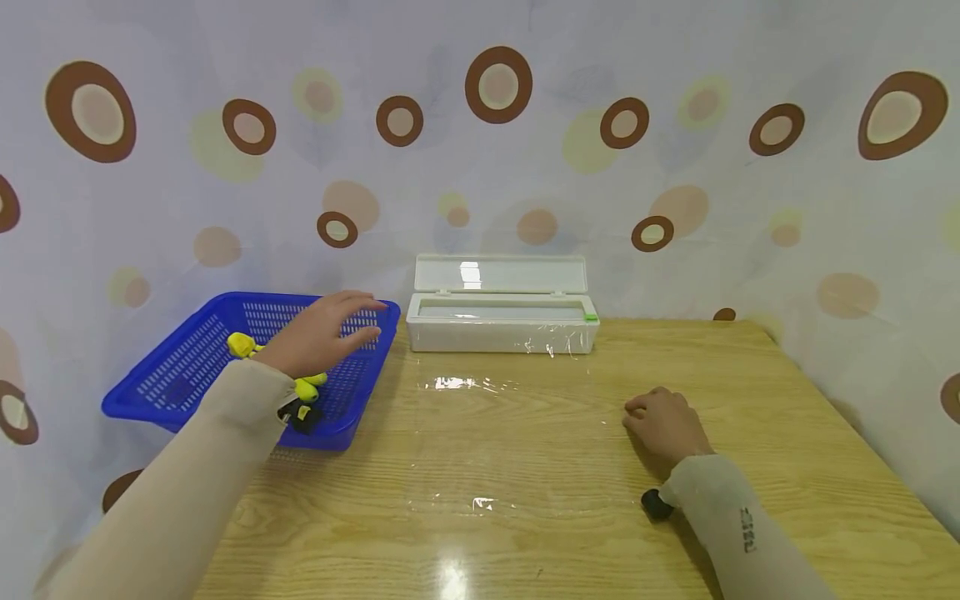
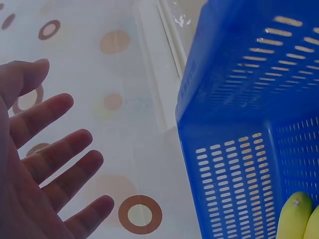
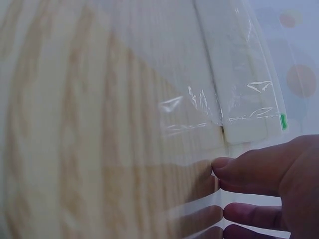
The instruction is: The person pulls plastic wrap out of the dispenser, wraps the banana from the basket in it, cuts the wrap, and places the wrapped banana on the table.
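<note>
My left hand (image 1: 322, 333) hovers over the blue plastic basket (image 1: 243, 302), fingers spread and nothing held. In the left wrist view, yellow bananas (image 2: 294, 219) with a greenish tip lie inside this basket, partly cut off by the frame edge. My right hand (image 1: 667, 423) rests on the table with loosely bent fingers, its fingertips touching the surface. Beside it, a sheet of clear plastic wrap (image 1: 483, 504) is spread over the wood. The wrap runs back to a white wrap dispenser box (image 1: 502, 337), whose lid (image 1: 517, 275) stands raised.
A light wooden table (image 1: 787, 517) carries everything. Behind it hangs a pale curtain (image 1: 570, 208) printed with brown rings. A small green cutter tab (image 1: 591, 317) sits at the dispenser's right end. The basket stands at the table's left side.
</note>
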`<move>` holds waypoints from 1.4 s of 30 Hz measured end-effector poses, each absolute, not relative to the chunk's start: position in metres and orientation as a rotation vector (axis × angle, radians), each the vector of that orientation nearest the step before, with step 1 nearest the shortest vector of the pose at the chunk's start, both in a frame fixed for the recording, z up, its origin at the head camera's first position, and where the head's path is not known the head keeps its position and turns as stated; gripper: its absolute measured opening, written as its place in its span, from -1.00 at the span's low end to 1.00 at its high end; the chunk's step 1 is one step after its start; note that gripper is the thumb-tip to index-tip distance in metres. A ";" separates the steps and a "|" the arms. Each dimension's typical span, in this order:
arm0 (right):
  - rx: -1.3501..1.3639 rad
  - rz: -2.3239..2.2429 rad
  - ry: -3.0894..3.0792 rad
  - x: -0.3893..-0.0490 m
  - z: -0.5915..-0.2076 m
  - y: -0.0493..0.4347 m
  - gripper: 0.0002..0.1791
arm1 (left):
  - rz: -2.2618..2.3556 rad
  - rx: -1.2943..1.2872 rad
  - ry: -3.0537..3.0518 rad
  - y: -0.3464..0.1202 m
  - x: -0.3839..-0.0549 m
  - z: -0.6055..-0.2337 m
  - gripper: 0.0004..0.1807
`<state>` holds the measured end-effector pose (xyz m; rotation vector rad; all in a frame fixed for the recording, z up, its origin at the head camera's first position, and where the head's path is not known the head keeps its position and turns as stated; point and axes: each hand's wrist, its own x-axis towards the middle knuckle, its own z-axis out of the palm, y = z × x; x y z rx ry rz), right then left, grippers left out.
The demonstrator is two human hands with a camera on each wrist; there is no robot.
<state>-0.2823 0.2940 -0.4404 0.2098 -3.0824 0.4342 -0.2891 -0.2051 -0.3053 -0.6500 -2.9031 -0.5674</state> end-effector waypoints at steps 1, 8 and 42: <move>0.207 0.436 -3.084 -0.282 -0.439 0.294 -0.64 | -0.567 -0.649 -2.907 -0.208 -0.291 -0.306 -0.46; 0.217 0.441 -3.087 -0.281 -0.437 0.293 -0.64 | -0.584 -0.569 -2.966 -0.222 -0.304 -0.311 -0.43; 0.192 0.470 -3.065 -0.283 -0.443 0.296 -0.66 | -0.474 -0.324 -3.088 -0.273 -0.352 -0.347 -0.30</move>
